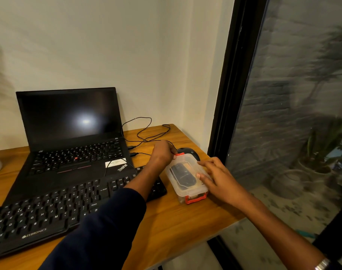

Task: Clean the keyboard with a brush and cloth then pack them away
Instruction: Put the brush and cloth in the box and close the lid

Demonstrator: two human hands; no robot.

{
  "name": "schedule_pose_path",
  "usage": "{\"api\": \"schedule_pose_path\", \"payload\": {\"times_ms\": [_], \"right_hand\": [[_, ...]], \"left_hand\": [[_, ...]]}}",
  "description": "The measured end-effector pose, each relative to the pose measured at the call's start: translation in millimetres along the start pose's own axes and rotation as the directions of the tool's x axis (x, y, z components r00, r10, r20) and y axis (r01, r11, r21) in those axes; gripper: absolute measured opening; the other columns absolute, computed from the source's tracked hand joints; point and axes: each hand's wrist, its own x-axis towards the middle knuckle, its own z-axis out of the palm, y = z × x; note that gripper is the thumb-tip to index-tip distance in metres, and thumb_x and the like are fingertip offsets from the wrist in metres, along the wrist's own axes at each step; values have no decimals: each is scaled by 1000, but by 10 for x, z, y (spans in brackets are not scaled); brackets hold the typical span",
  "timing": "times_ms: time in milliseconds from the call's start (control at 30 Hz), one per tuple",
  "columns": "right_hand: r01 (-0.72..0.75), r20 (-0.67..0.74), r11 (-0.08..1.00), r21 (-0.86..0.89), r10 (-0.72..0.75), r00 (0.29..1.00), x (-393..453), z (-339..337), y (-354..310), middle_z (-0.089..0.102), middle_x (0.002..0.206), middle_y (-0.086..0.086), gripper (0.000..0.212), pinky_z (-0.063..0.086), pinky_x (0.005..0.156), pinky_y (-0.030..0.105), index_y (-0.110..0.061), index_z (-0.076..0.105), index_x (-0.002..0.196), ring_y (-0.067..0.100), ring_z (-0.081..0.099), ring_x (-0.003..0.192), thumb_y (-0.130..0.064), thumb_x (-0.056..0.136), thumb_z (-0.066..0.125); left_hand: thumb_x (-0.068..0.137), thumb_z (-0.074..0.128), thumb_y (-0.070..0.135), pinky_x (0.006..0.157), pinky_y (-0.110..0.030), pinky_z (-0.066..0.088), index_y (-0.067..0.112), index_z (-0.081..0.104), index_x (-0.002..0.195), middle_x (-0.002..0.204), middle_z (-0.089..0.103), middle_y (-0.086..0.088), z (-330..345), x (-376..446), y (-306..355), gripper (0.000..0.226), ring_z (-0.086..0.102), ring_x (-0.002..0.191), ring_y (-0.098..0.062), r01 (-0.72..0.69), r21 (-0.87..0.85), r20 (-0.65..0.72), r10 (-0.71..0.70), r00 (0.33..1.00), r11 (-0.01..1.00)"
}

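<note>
Sitting on the wooden desk (172,227), largest first: laptop (72,133), then keyboard (55,209) in front of it, clear of both hands. Clear plastic box (186,177) lies right of the keyboard, lid on, dark contents inside (brush or cloth, cannot tell which). Left hand (162,153) pinches the far red latch (179,154), probably working the clasp. Right hand (215,175) rests flat on the lid, fingers straight, steadying it. Mouse (188,152) and cables (146,133) crowd the box's far end.
</note>
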Motion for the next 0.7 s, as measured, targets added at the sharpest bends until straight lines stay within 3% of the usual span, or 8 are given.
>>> {"api": "schedule_pose_path", "payload": {"times_ms": [100,167,233,367,567,700], "right_hand": [[239,135,964,-115,-223,965,-151,-75,5,21,143,-21,70,32,109,29,-42,27,143,2,22,133,-68,82,49],[315,222,906,-284,-257,940,-236,-39,27,12,149,-21,84,22,112,32,-46,14,145,5,11,139,-78,75,46],[342,236,855,-389,-267,934,-291,54,71,10,152,-16,85,18,115,34,-45,6,147,10,8,141,-75,77,46],[385,146,814,-436,-358,922,-275,147,122,21,151,-9,68,22,115,33,-37,14,148,14,19,140,-56,91,44],[460,136,684,-567,-472,871,-228,123,130,43,141,0,65,39,105,34,-26,31,144,19,43,129,-49,88,55],[490,165,675,-551,-488,857,-279,62,173,45,144,0,60,38,108,37,-24,36,143,18,43,131,-50,90,47]], "left_hand": [[87,67,-3,89,-25,45,2,73,108,117,69,-12,18,-21,-19,22,62,110,-23,-15,-13,-25,15,1000,1000],[88,66,-3,90,-25,46,1,73,108,117,69,-12,7,-36,-10,22,61,111,-24,-17,-17,-29,16,999,1000],[89,65,-3,92,-28,47,1,73,109,117,69,-13,11,-42,-3,22,61,112,-24,-23,-14,-27,23,999,1000],[88,65,-4,88,-23,45,0,73,108,116,69,-14,21,-55,-34,22,62,111,-24,-44,-11,-49,44,998,999],[89,65,-3,89,-25,46,2,73,109,117,69,-12,25,-51,-36,22,62,110,-23,-31,-15,-49,30,998,999],[89,65,-3,87,-24,45,2,73,108,116,69,-12,43,-57,-41,22,62,109,-23,-31,-24,-62,30,998,999]]}}
